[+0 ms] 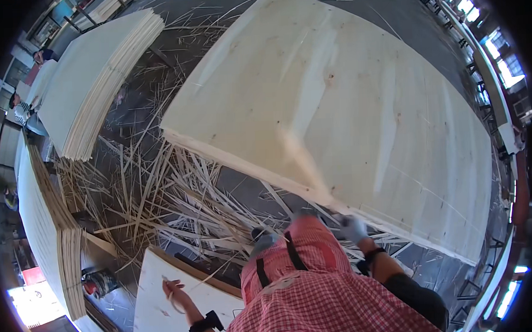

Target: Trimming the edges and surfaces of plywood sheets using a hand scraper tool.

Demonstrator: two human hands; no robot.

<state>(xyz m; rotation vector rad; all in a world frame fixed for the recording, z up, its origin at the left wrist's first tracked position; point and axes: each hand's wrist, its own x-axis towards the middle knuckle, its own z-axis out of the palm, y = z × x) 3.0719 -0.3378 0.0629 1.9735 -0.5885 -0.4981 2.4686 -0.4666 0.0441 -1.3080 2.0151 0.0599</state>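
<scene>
My left hand point(178, 293), bare with a dark band on the wrist, hovers over a pale board point(150, 290) at the lower left. Its fingers are apart and nothing shows in them. My right hand point(354, 228), in a light grey glove, is closed at the near edge of a large stack of wood sheets point(359, 120). Motion smears its fingers, and what they grip is unclear. A blurred pale strip of wood point(304, 164) reaches from beside this hand over the top sheet.
Loose wood strips point(190, 193) litter the floor between the stacks. Other sheet stacks stand at the upper left point(98, 72) and far left point(49, 229). A person point(27, 111) is beside the left stacks. A small dark-and-red machine point(99, 283) sits low at the left.
</scene>
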